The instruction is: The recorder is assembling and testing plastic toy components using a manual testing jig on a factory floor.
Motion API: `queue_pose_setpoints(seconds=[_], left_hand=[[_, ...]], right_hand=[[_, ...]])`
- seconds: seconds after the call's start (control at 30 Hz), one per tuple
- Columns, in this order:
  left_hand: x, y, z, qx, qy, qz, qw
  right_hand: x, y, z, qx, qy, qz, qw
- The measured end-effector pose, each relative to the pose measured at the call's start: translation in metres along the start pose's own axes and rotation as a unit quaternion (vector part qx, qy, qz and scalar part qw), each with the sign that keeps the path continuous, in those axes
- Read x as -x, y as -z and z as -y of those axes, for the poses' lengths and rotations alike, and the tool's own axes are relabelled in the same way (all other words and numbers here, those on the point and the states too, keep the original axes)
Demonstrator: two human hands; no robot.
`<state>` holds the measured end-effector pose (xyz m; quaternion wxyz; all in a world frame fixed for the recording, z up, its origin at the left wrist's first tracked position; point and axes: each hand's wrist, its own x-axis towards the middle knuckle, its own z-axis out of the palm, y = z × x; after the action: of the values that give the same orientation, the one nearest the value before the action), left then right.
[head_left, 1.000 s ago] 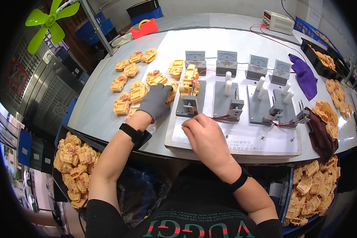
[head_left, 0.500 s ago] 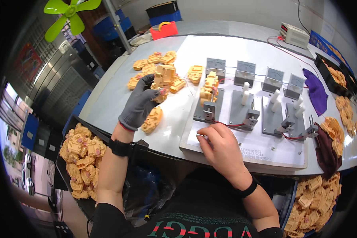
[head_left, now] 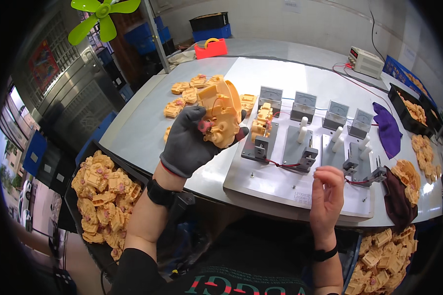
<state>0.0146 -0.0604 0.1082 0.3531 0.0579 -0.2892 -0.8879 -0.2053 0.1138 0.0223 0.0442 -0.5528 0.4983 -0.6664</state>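
Observation:
My left hand (head_left: 189, 140), in a dark grey glove, holds a tan moulded plastic housing (head_left: 224, 115) above the table's left part. A pink-red detail shows on the housing's near side. My right hand (head_left: 327, 199) is bare, raised at the front edge of the white test board (head_left: 275, 189). Its fingers bend loosely and nothing shows in them. On the board's leftmost grey station another tan housing (head_left: 262, 120) sits by a grey clamp block (head_left: 261, 147). Grey stations with white pegs (head_left: 301, 134) stand to its right, and panel meters (head_left: 303, 105) line up behind.
Several tan housings (head_left: 174, 107) lie on the table's left side. Bins heaped with housings stand at lower left (head_left: 103, 196) and lower right (head_left: 384, 255). A purple cloth (head_left: 388, 130), a dark cloth (head_left: 401, 199) and a power supply (head_left: 366, 62) are on the right; a red tape dispenser (head_left: 211, 48) sits behind.
My left hand has brought its housing to the right and closer, turning it. My right hand has moved right, from the leftmost station's front to the board's front edge. The view has shifted slightly.

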Motion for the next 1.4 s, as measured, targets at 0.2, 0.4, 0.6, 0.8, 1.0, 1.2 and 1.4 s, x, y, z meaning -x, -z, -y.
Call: queue_pose_setpoints(seconds=[0.2,0.4,0.6,0.8,1.0,1.2,1.4], left_hand=[[-0.002,0.034,-0.004,-0.078,-0.035,0.002,0.996],[0.004,0.034,-0.014,-0.186,-0.047,0.062,0.98],[0.005,0.056,-0.017,-0.199,-0.025,0.099,0.975],[0.002,0.04,-0.009,-0.107,0.044,0.128,0.985],[-0.003,0.052,-0.011,-0.08,0.093,0.112,0.986],[-0.009,0.067,-0.014,-0.067,0.135,0.063,0.987],[-0.014,0.059,-0.015,-0.334,0.024,0.067,0.94]], right_hand=[[-0.001,0.001,-0.009,0.0,-0.056,-0.03,0.998],[-0.006,-0.001,-0.013,-0.001,-0.121,0.005,0.993],[-0.003,0.0,-0.016,-0.007,-0.132,0.01,0.991],[-0.006,-0.001,-0.015,-0.011,-0.139,0.018,0.99],[-0.007,0.0,-0.016,0.005,-0.152,0.029,0.988],[-0.013,-0.003,-0.007,0.007,-0.186,0.032,0.982],[-0.018,-0.002,-0.005,0.069,-0.17,0.044,0.982]])
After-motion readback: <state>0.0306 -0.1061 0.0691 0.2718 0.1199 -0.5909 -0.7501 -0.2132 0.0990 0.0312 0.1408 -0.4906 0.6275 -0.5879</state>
